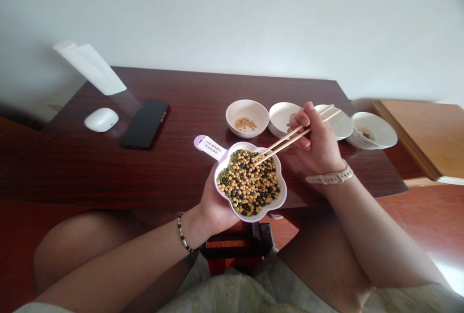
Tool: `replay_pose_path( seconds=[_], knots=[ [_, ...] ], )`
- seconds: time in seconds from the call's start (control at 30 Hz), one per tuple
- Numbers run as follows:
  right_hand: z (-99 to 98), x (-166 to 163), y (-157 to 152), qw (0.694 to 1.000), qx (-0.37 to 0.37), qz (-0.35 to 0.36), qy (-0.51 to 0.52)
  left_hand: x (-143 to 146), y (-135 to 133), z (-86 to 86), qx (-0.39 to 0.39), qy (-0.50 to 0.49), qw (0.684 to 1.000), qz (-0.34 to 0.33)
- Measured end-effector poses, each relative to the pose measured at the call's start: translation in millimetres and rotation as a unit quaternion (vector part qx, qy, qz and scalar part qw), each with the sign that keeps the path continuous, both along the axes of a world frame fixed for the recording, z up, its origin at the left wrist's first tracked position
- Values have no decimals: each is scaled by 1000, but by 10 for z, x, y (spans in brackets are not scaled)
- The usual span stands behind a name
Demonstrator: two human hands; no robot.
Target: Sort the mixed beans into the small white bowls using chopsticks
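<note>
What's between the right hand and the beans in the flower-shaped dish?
In the head view, chopsticks span from the right hand across the dish's rim to the beans.

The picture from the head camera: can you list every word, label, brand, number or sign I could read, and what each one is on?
No text can be read with certainty.
White label on the handle of the flower-shaped bowl: two rows of dark print, too small and blurred to quote.
White rounded device: one tiny dark mark, too small to tell whether it is lettering.
Black phone: no lettering visible.
</note>
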State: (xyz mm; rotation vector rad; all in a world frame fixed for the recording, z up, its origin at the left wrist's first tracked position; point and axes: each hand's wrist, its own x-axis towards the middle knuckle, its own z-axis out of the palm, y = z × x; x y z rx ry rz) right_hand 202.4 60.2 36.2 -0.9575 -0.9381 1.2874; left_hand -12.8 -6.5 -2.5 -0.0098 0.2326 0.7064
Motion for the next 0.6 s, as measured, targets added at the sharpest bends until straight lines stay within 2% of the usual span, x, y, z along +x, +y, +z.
replay_pose_path(
  seconds=[0.27, 0.43, 0.6],
  knots=[
    [-138, 99, 135, 980, 51, -190, 36, 1, 10, 7, -3, 7, 1000, 1],
    [-206, 110, 155, 976, 45, -210, 18, -2, 8, 1, 5, 4, 1000, -1],
    [-177, 84, 125, 975, 76, -207, -3, -3, 8, 3, 14, -1, 1000, 3]
  ],
)
